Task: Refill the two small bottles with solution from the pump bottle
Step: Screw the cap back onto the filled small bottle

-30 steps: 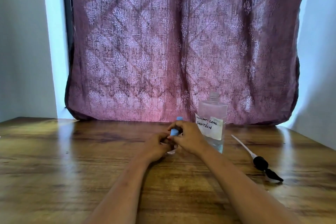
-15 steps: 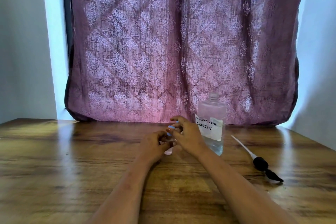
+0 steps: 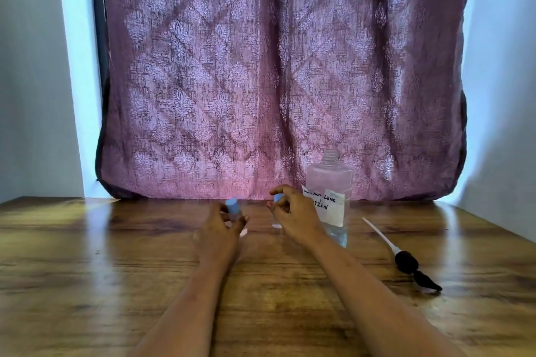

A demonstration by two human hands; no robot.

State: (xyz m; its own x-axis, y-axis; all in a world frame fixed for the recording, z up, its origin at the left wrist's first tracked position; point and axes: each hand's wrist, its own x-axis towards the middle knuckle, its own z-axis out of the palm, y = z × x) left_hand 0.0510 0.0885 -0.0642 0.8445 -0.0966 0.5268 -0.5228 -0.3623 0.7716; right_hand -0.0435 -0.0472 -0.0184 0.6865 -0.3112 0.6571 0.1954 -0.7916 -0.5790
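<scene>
Nearest me, toward the worktop's (image 3: pixel 87 284) right edge, lies the black pump head (image 3: pixel 406 260) with its tube. Mid-worktop, my left grip (image 3: pixel 220 229) curls round the first small bottle (image 3: pixel 233 207), and my right grip (image 3: pixel 295 217) pinches the second small bottle (image 3: pixel 278 198), both blue-capped. Just behind, by the far edge, stands the uncapped pump bottle (image 3: pixel 329 180).

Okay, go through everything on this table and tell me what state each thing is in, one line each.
left-hand small bottle: blue cap on, gripped by the left hand.
right-hand small bottle: blue cap on, pinched near the cap by the right hand.
pump bottle: upright, neck open, pump removed.
pump: lying on the table, apart from its bottle.
curtain: drawn closed.
</scene>
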